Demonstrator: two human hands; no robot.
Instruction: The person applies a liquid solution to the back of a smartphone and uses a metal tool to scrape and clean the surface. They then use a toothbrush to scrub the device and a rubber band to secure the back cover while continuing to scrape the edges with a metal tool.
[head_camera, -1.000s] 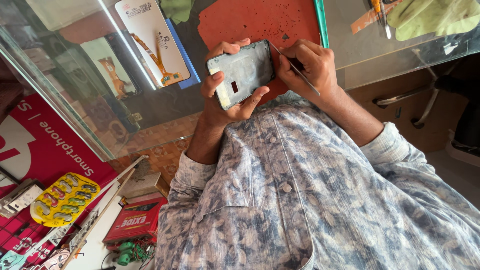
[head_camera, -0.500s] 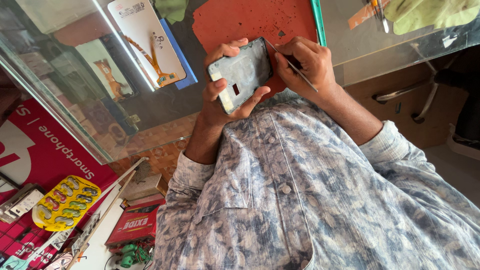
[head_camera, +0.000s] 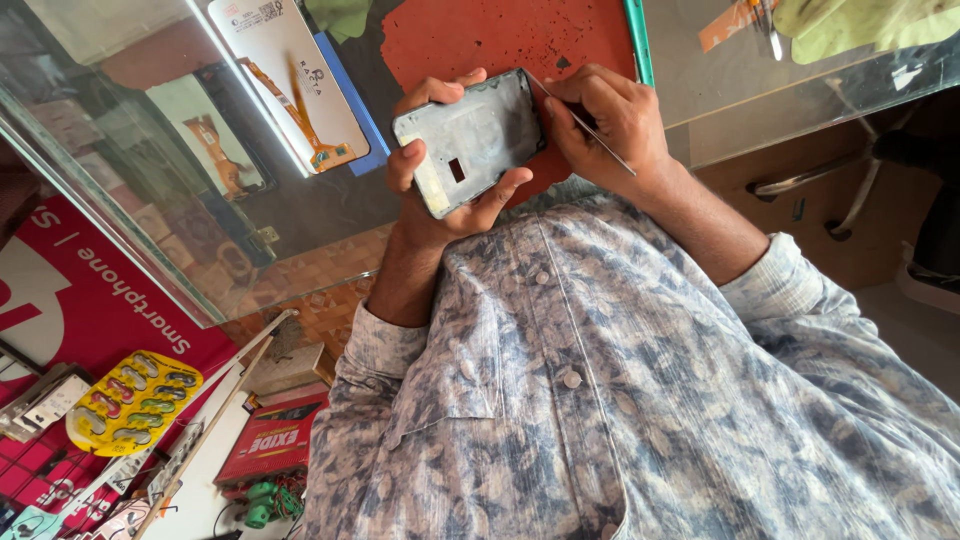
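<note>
The left hand (head_camera: 432, 205), clasped around the grey metal phone frame (head_camera: 470, 140), has tilted it, so the thin metal probe (head_camera: 612, 154) pinched in the right hand (head_camera: 605, 115) now seemingly touches the frame's upper corner.

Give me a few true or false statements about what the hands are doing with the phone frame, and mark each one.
1. The left hand grips the grey phone frame. True.
2. The right hand holds a hammer. False: it holds a thin metal tool.
3. The tool's tip meets the frame's edge. True.
4. The frame lies flat on the red mat. False: it is held above it.
</note>
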